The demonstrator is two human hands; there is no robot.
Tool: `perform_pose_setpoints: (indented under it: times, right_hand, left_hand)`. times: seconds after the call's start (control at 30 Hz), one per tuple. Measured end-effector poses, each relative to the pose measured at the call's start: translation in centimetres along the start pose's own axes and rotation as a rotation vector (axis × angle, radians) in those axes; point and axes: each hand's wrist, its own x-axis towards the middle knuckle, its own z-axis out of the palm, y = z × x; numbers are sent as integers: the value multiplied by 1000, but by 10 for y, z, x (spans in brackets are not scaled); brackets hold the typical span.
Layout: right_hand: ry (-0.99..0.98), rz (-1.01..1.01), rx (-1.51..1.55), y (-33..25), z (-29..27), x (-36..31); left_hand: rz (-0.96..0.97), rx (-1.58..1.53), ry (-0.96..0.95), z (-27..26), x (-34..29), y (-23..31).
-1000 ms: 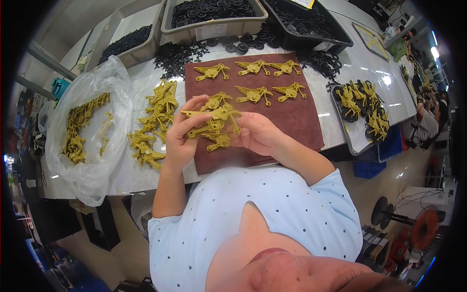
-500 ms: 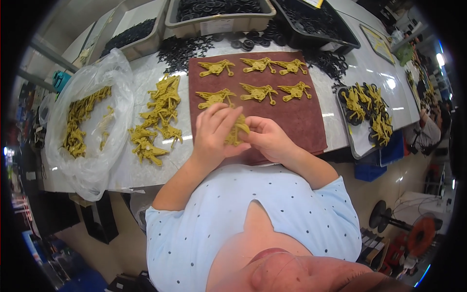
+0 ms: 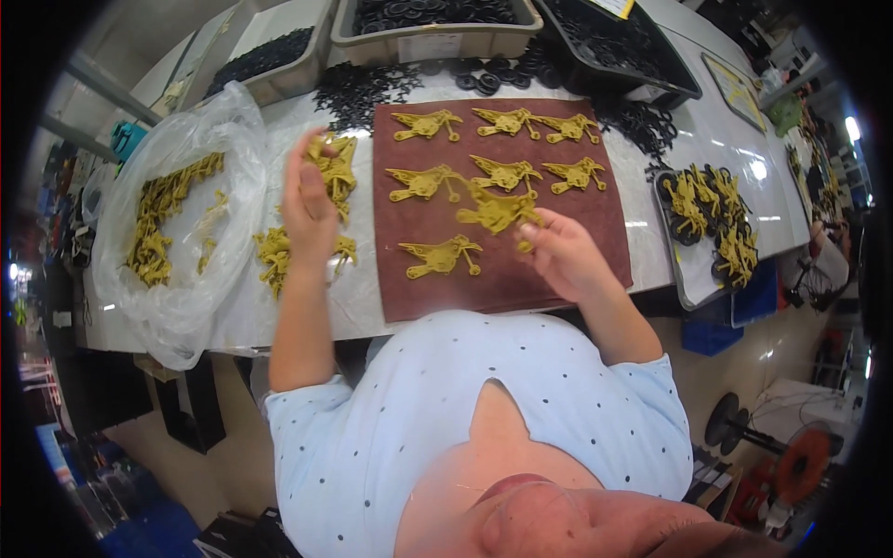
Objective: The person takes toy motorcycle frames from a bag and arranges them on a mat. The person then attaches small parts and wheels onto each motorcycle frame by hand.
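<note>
Between the thumb and fingers of my right hand (image 3: 566, 253) is a yellow plastic toy motorcycle frame (image 3: 498, 210), held tilted just above a brown cloth (image 3: 409, 299). My left hand (image 3: 310, 206) reaches up over a loose pile of the same yellow frames (image 3: 340, 177) left of the cloth. Its fingers are stretched out and a little blurred, and nothing shows in them. On the cloth, two rows of yellow frames (image 3: 425, 126) lie flat, all facing much the same way. One more frame (image 3: 440, 258) lies alone below them, at the near left.
A clear plastic bag (image 3: 237, 130) holding yellow frames lies at the left. Bins of black parts (image 3: 437, 46) line the back, with black rings (image 3: 488, 82) and small black pieces spilled before them. A tray (image 3: 693, 293) at the right holds yellow frames with black wheels.
My hands have parted. A frame now lies at the cloth's near left, where my hands were. My left hand has moved to the pile; my right holds a frame farther right.
</note>
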Motion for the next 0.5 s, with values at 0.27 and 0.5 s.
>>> perform_pose_setpoints:
  times: [0.27, 0.5]
  right_hand:
    - [71, 238, -16, -4, -55, -9]
    - [317, 3, -1261, 2, -27, -10]
  left_hand:
    - [38, 1076, -418, -24, 20, -74]
    - [-74, 731, -397, -67, 32, -40]
